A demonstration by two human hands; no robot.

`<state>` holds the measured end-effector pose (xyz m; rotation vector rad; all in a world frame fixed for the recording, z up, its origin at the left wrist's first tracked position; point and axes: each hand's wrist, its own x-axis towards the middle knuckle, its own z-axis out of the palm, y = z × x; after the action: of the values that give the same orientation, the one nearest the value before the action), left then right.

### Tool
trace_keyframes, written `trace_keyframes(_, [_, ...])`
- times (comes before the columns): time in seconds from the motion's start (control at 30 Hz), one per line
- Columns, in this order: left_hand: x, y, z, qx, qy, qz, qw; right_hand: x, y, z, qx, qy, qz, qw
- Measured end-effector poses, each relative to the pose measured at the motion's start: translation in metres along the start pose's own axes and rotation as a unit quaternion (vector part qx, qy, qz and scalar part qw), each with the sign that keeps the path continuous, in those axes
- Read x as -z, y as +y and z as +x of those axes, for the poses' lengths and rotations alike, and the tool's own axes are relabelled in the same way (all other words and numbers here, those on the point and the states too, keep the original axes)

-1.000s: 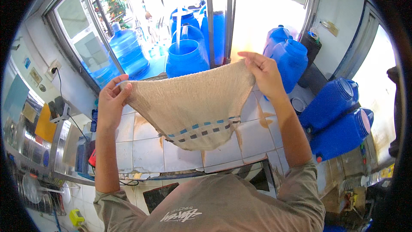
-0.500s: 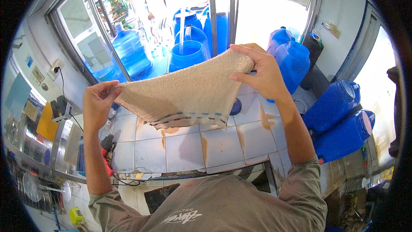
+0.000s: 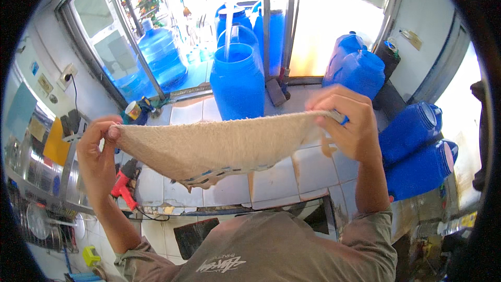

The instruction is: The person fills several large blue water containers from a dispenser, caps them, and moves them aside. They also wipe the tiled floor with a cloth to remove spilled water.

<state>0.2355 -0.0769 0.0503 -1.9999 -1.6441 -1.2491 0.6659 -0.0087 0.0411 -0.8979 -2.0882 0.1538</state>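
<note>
Between my two raised hands a beige towel (image 3: 224,143) is stretched, its upper edge nearly straight and its lower part sagging. Dark and blue dashes run along its lower border. My left hand (image 3: 98,143) pinches one upper corner between thumb and fingers. At the opposite corner my right hand (image 3: 347,122) is closed round the cloth, slightly blurred. Behind the towel, on the white tiled counter (image 3: 276,177), stands an open blue plastic jug (image 3: 237,86), with a clear stream falling into its mouth. The towel hides part of the counter.
Large blue jugs stand at the right (image 3: 409,130) and beside the doorway (image 3: 362,70). A clear blue water bottle (image 3: 163,55) is beyond the window frame. A red heat gun (image 3: 124,185) with a cord lies at the counter's left. A dark block (image 3: 276,91) sits by the sill.
Both hands have come down and spread apart, pulling the towel wider and lower. More of the blue jug and the sill now shows above it.
</note>
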Motion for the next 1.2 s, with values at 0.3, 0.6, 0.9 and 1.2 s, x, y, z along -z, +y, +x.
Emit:
trace_keyframes(0.3, [-0.123, -0.112, -0.044, 0.109, -0.169, -0.122, 0.972, -0.131, 0.102, -0.018, -0.172, -0.176, 0.112, 0.963])
trace_keyframes(0.6, [-0.152, -0.147, -0.26, 0.051, -0.254, -0.098, 0.961, -0.237, 0.132, -0.164, -0.092, -0.449, 0.111, 0.882])
trace_keyframes(0.9, [-0.123, -0.25, -0.368, 0.271, -0.101, 0.045, 0.956, -0.398, 0.058, -0.17, 0.257, -0.465, 0.101, 0.841])
trace_keyframes(1.2, [-0.147, -0.268, -0.393, 0.288, 0.061, 0.056, 0.954, -0.567, 0.124, -0.029, 0.101, -0.375, -0.067, 0.919])
